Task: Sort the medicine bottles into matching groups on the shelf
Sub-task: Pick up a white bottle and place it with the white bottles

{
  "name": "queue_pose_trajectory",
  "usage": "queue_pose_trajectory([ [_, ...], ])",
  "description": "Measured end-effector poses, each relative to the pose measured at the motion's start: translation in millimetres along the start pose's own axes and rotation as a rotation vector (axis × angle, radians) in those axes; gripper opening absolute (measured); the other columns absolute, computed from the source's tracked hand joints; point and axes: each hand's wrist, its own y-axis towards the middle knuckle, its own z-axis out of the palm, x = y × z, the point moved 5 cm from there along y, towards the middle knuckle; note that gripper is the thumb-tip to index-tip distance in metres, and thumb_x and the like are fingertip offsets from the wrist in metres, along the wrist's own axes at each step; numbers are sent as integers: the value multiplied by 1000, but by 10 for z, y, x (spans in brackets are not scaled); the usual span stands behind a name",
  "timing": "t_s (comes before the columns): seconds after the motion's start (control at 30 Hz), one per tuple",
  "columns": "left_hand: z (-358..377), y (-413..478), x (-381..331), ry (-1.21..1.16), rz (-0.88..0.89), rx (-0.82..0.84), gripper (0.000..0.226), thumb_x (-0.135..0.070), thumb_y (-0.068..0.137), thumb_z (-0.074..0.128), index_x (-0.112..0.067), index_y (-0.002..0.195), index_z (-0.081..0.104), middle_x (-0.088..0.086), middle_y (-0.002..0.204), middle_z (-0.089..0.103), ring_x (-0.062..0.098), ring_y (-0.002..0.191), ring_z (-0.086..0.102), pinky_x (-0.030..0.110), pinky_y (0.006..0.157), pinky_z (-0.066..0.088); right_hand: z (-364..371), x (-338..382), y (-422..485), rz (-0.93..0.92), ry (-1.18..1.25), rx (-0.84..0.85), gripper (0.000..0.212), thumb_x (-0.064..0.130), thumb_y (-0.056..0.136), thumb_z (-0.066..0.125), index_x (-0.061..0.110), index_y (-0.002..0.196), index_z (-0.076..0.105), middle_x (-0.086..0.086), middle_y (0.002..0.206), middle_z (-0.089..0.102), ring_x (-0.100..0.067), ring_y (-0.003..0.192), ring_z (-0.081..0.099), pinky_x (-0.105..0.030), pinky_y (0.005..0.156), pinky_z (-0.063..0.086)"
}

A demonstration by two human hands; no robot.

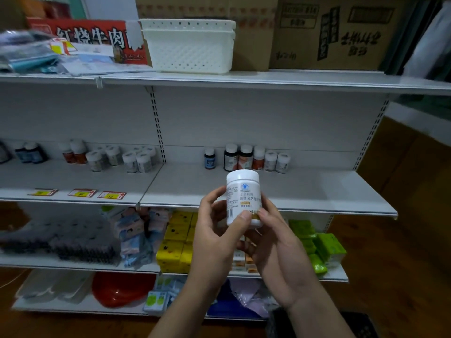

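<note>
A white medicine bottle with a white cap and printed label is held upright in front of the middle shelf. My left hand grips its left side, thumb on the label. My right hand holds its right side and base. At the back of the shelf's right bay stands a mixed row of bottles: one small blue, two dark, one orange, two white. The left bay holds blue bottles, orange bottles and several white bottles in groups.
A white plastic basket and cardboard boxes sit on the top shelf. Price tags lie on the middle shelf's front left. Yellow packs and green packs fill the lower shelf.
</note>
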Motion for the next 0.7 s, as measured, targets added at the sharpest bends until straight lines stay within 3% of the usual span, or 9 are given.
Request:
queue_pose_trajectory([
  [0.13,161,42,139,-28,-38,9,45,-24,77,55,-30,121,56,5,104,71,20,90,70,25,67,55,-159,91,39,-81,-84,-42,55,20,73,66,30,126,60,-13,111,72,-23,93,68,-35,77,51],
  [0.27,256,78,258,-30,-61,26,51,-18,79,46,-19,129,54,11,113,69,24,95,69,25,69,55,-291,134,76,-122,-101,-80,65,22,61,76,31,124,63,-12,114,70,-29,105,67,-45,91,53],
  [0.57,308,102,437,23,-105,20,48,-17,79,42,-22,124,56,4,107,72,20,92,67,24,69,54,-467,63,133,-104,-69,-99,66,17,59,77,31,122,64,-6,115,71,-27,108,67,-46,92,51],
  [0.7,230,94,407,80,-85,-16,47,-18,79,52,-25,125,54,3,111,70,17,99,68,22,74,54,-452,-25,186,-39,9,-67,62,8,66,70,27,125,61,-7,118,70,-26,108,67,-42,94,52],
])
